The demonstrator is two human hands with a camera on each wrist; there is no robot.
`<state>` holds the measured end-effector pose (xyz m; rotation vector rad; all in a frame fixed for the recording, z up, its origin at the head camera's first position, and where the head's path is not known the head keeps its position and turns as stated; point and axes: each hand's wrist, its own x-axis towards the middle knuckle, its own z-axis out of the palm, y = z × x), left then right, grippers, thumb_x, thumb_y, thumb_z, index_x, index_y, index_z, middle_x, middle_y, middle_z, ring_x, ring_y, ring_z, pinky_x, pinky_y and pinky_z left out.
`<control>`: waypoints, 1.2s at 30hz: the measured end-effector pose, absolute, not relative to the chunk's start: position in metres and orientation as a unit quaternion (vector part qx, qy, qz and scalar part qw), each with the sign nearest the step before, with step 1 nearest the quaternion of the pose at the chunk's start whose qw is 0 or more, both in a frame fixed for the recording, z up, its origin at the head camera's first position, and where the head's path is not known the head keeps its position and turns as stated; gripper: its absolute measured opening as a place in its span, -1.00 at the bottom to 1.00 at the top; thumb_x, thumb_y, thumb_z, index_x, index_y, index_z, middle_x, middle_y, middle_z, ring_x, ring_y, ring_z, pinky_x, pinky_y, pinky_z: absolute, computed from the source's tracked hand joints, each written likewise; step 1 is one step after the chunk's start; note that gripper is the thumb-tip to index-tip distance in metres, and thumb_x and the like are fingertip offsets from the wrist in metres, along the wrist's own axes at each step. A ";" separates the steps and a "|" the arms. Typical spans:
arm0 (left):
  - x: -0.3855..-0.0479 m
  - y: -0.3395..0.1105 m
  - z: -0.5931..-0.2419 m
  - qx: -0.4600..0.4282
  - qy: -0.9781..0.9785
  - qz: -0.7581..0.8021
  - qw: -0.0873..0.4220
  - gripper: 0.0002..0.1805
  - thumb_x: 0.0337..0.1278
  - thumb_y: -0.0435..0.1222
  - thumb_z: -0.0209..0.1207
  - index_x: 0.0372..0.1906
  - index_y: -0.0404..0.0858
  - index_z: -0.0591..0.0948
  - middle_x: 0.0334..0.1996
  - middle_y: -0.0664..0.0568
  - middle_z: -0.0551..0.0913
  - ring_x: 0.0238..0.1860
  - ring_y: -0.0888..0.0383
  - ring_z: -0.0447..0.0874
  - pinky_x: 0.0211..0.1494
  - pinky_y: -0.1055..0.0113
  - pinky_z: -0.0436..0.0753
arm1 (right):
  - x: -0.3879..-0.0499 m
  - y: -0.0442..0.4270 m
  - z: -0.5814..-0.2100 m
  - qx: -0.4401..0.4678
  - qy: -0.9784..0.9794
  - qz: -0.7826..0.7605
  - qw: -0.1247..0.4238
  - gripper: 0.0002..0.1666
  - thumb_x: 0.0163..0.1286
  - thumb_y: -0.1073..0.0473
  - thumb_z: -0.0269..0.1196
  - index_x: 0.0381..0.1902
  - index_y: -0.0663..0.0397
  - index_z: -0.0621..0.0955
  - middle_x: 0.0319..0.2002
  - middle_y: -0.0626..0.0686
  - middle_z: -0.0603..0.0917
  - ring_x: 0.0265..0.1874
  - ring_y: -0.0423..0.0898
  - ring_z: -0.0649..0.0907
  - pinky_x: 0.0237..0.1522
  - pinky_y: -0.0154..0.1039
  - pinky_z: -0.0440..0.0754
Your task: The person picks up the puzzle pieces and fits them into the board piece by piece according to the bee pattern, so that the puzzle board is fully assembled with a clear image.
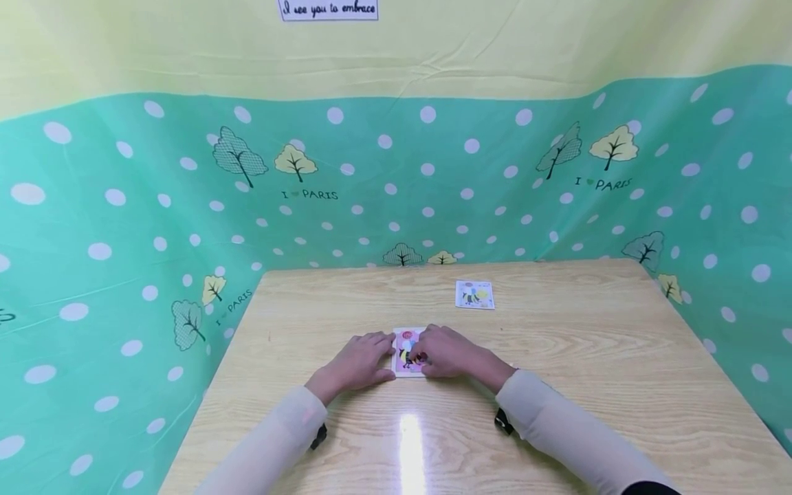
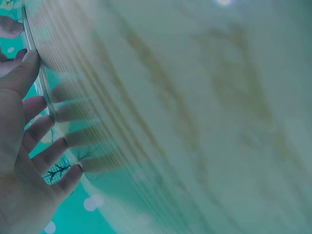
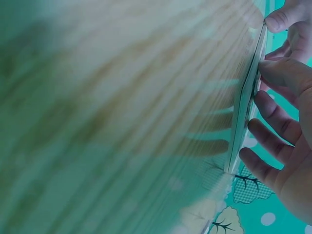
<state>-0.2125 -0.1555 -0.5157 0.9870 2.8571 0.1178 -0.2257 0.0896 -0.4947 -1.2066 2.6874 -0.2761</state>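
A small bee picture board, pink with a white border, lies flat on the wooden table between both hands. My left hand rests at its left edge, thumb near the bottom corner and fingers at the top; the left wrist view shows that hand's fingers spread on the surface. Over the board's right part is my right hand, its bent fingers touching the picture and hiding that side. From the right wrist, its fingertips appear apart, with no separate piece visible between them.
Farther back, right of centre, lies a second bee card with a pale picture. The wooden table ends at a green, white-dotted cloth at the back and sides. A bright light reflection shows near the front.
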 end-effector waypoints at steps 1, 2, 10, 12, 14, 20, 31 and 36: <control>-0.213 -0.156 -0.516 0.326 0.943 0.039 0.057 -0.35 0.28 0.24 0.19 0.29 -0.08 0.59 0.48 -0.03 0.43 0.48 -0.08 0.40 0.40 -0.11 0.52 | -0.226 0.089 -0.494 -0.405 0.905 -0.092 0.092 -0.62 0.26 0.08 0.38 0.07 -0.20 0.75 -0.05 -0.10 0.77 -0.05 -0.14 0.59 0.02 -0.16 0.58; -0.213 -0.156 -0.516 0.327 0.943 0.038 0.056 -0.34 0.28 0.24 0.18 0.29 -0.08 0.59 0.49 -0.03 0.43 0.48 -0.08 0.40 0.40 -0.11 0.52 | -0.226 0.089 -0.494 -0.404 0.905 -0.091 0.093 -0.62 0.27 0.08 0.38 0.07 -0.20 0.75 -0.04 -0.10 0.77 -0.03 -0.13 0.59 0.03 -0.16 0.59; -0.214 -0.156 -0.517 0.327 0.943 0.042 0.055 -0.35 0.27 0.23 0.20 0.28 -0.09 0.59 0.49 -0.03 0.43 0.48 -0.09 0.40 0.41 -0.13 0.51 | -0.226 0.087 -0.492 -0.399 0.908 -0.091 0.093 -0.72 0.28 0.10 0.37 -0.04 -0.20 0.79 -0.13 -0.11 0.75 -0.03 -0.09 0.60 0.06 -0.11 0.60; -0.214 -0.156 -0.516 0.327 0.942 0.042 0.054 -0.36 0.27 0.23 0.20 0.27 -0.09 0.60 0.48 -0.03 0.43 0.48 -0.09 0.40 0.40 -0.13 0.52 | -0.226 0.088 -0.492 -0.401 0.907 -0.088 0.092 -0.75 0.29 0.10 0.37 -0.07 -0.21 0.79 -0.15 -0.13 0.75 -0.04 -0.10 0.60 0.05 -0.12 0.60; -0.214 -0.156 -0.517 0.327 0.942 0.043 0.055 -0.37 0.27 0.23 0.20 0.26 -0.08 0.60 0.48 -0.03 0.43 0.47 -0.09 0.41 0.40 -0.13 0.52 | -0.226 0.088 -0.492 -0.405 0.906 -0.085 0.092 -0.76 0.29 0.09 0.37 -0.08 -0.22 0.80 -0.15 -0.13 0.76 -0.05 -0.11 0.61 0.04 -0.14 0.61; -0.213 -0.155 -0.517 0.326 0.942 0.050 0.059 -0.38 0.28 0.22 0.20 0.25 -0.09 0.61 0.48 -0.03 0.43 0.48 -0.09 0.40 0.40 -0.13 0.52 | -0.226 0.090 -0.491 -0.420 0.900 -0.074 0.091 -0.74 0.36 0.05 0.34 -0.02 -0.22 0.79 -0.12 -0.13 0.78 -0.06 -0.13 0.62 0.05 -0.17 0.61; -0.213 -0.155 -0.516 0.326 0.942 0.046 0.060 -0.38 0.27 0.22 0.21 0.25 -0.08 0.60 0.49 -0.02 0.43 0.48 -0.09 0.40 0.40 -0.12 0.52 | -0.224 0.103 -0.487 -0.413 0.899 -0.109 0.092 -0.70 0.44 0.09 0.25 0.08 -0.14 0.74 0.06 -0.04 0.74 0.11 -0.05 0.64 0.23 -0.05 0.61; -0.212 -0.155 -0.515 0.324 0.943 0.048 0.064 -0.39 0.27 0.21 0.21 0.25 -0.08 0.60 0.49 -0.02 0.42 0.48 -0.10 0.39 0.41 -0.14 0.50 | -0.223 0.113 -0.486 -0.396 0.906 -0.118 0.088 -0.69 0.43 0.10 0.24 0.08 -0.10 0.74 0.08 -0.02 0.74 0.17 -0.03 0.63 0.30 -0.04 0.58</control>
